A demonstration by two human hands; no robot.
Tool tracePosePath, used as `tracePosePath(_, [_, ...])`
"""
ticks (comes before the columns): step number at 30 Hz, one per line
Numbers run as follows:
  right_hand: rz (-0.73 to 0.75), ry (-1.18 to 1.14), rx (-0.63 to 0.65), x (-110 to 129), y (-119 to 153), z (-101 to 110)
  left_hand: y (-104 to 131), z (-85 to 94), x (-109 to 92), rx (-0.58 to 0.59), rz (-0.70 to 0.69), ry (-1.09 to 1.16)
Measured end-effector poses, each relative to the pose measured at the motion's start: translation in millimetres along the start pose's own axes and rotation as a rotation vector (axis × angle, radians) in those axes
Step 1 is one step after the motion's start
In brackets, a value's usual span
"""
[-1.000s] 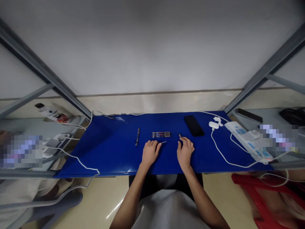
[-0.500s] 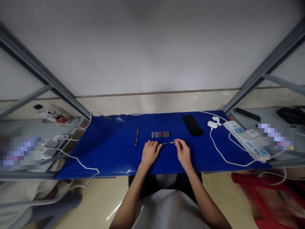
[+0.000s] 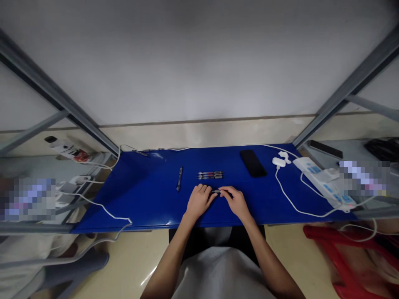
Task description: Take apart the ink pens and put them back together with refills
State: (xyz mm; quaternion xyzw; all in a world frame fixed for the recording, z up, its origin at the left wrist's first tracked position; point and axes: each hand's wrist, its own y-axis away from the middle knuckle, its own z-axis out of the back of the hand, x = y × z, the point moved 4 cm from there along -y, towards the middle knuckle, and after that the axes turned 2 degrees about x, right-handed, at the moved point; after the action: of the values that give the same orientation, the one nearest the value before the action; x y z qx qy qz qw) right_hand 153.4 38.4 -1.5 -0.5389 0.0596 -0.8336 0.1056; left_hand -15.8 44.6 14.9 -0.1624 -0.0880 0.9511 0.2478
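Note:
Over the blue tabletop [image 3: 149,191], both my hands hold a disassembled pen [image 3: 216,191], its small grey section showing between the fingertips. My left hand [image 3: 198,201], knuckles up, is closed on the pen's left part, which it mostly hides. My right hand [image 3: 236,202] pinches the grey part from the right. Just beyond my hands, several pens [image 3: 211,175] lie side by side, pointing left and right. One more pen [image 3: 179,179] lies apart to their left, roughly lengthwise to me.
A black phone [image 3: 252,163] lies at the right, beside a white earphone case [image 3: 278,162] on a cable. A white power strip [image 3: 322,182] spans the right edge. White cables [image 3: 99,206] run along the left. A bottle [image 3: 67,148] stands on the left neighbouring table.
My right hand has moved left, bringing the grey part up to my left hand. The thin refill that showed between them is now covered.

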Motion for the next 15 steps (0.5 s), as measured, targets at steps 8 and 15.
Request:
tracePosePath(8, [-0.038, 0.048, 0.053, 2.1, -0.5, -7.8, 0.5, -0.9, -1.5, 0.026, -0.054, -0.051])
tracePosePath(15, [0.038, 0.12, 0.024, 2.7, -1.6, -6.8, 0.4, -0.4, 2.7, 0.02, -0.004, -0.005])
